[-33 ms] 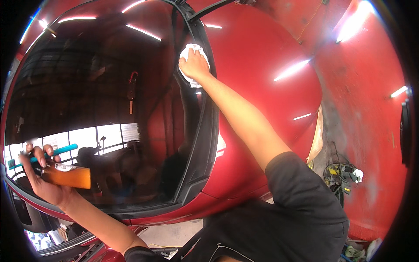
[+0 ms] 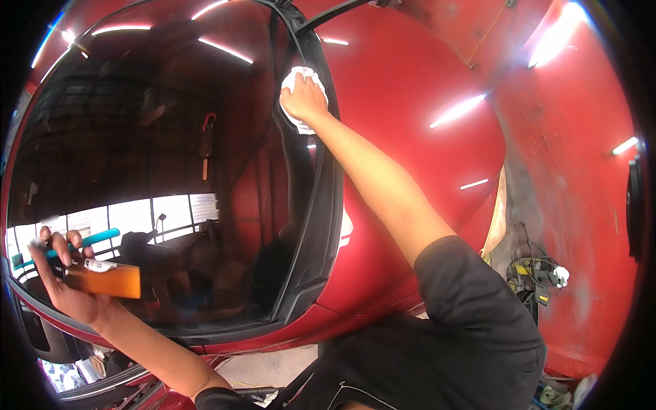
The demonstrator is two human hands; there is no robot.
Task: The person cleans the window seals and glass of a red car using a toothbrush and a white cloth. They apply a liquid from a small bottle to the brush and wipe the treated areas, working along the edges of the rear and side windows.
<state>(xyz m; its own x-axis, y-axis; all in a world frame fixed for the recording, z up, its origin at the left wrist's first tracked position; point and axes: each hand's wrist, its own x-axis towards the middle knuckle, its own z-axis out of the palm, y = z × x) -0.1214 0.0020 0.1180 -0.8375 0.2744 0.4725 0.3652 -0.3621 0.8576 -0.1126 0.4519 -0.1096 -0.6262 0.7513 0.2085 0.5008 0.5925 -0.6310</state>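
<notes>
A red car [image 2: 383, 287] is filling most of the view, its smooth panel [image 2: 403, 89] spreading to the right of the dark glass [image 2: 225, 102]. Black trim [image 2: 324, 205] is running along the glass's right edge. Towards the far end of that edge, the right hand [image 2: 305, 102] is pressing a white cloth [image 2: 301, 128] down where glass and trim are meeting; its fingers are curving over the cloth, grasping it against the surface. The step in hand is looking like a wipe at this border. Over the glass's near left corner, the left hand [image 2: 72, 294] is grasping an orange bottle [image 2: 113, 281] and a teal brush [image 2: 102, 237] together. The bottle is lying sideways by the palm; blur is hiding which fingers are bearing it, and I cannot tell whether it is touching the glass. The thin brush is passing between the fingers, its head pointing towards the glass's left edge. In my judgement, the next move is calling for flat, even pressure along the trim, with bottle and brush staying clear of the glass.
</notes>
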